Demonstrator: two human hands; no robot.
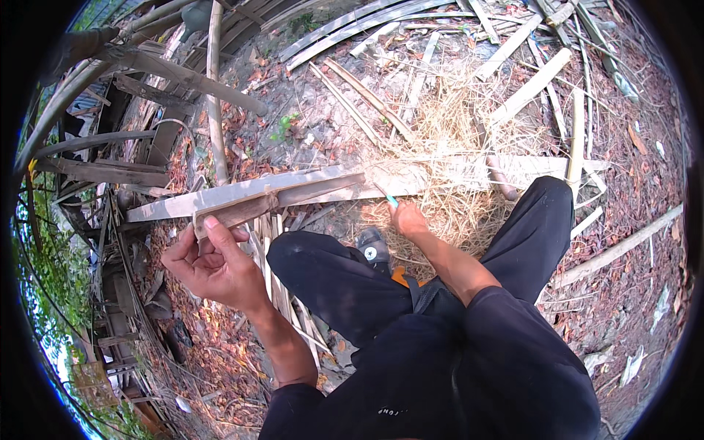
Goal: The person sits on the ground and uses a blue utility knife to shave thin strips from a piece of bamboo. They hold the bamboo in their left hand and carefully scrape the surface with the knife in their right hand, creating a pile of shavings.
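My left hand (224, 260) pinches the near end of a split bamboo piece (308, 192) between thumb and fingers. The piece is brown with a raised node and slants up to the right, over a long wooden plank (165, 207). My right hand (409, 218) is closed on a small knife (392, 201) with a teal handle. Its thin blade points up and left, close to the bamboo's far end; whether they touch I cannot tell. Pale shavings (455, 125) lie heaped on and around the plank.
Between my bent knees is a dark shoe (374, 249). Split bamboo strips (363, 92) lie beyond the plank, and thicker poles (532, 88) at the far right. A stack of old timber and poles (139, 150) stands on the left. Dry leaves cover the ground.
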